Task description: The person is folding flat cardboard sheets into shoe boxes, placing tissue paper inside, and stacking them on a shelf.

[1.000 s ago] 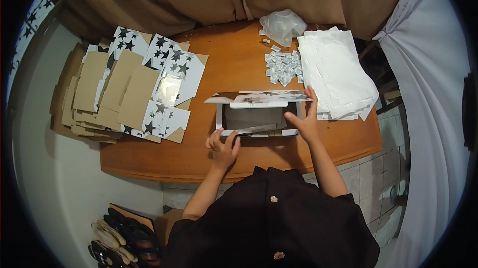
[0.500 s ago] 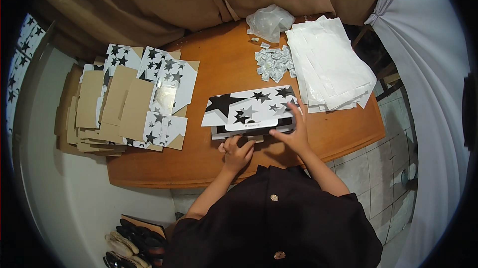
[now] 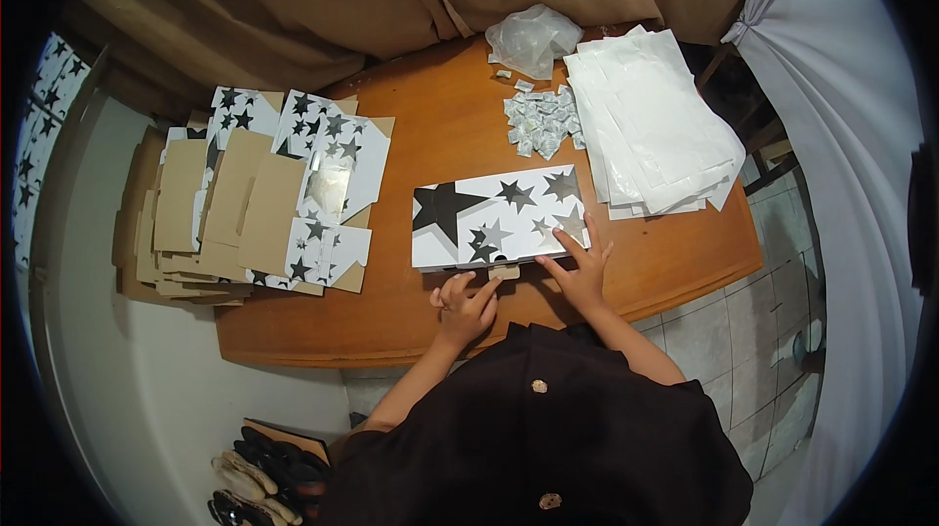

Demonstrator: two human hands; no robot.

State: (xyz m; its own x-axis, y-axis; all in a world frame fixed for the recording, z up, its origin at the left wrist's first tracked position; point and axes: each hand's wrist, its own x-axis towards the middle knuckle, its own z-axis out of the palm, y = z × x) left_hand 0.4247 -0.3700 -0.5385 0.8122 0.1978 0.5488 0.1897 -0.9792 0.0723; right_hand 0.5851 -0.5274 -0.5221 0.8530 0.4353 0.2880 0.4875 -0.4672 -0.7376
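Observation:
A white cardboard box [image 3: 518, 203] printed with black and grey stars lies closed on the wooden table in front of me. A small brown cardboard tab [image 3: 504, 273] sticks out from its near side. My left hand [image 3: 466, 308] is at that near edge, its fingers partly spread, the index fingertip beside the tab. My right hand [image 3: 581, 267] rests on the lid's near right corner with fingers spread, the thumb at the front edge. Neither hand is wrapped round anything.
Flattened star-print cartons [image 3: 269, 194] are stacked at the table's left. Small silvery packets [image 3: 544, 119] lie in a heap at the far side, near a crumpled clear plastic bag [image 3: 533, 40]. White sheets or bags [image 3: 650, 125] are piled at the right. Shoes [image 3: 264, 477] lie at the lower left.
The box lid has come down from partly raised to closed over the front. My right hand has moved down with it; my left hand stays by the near edge.

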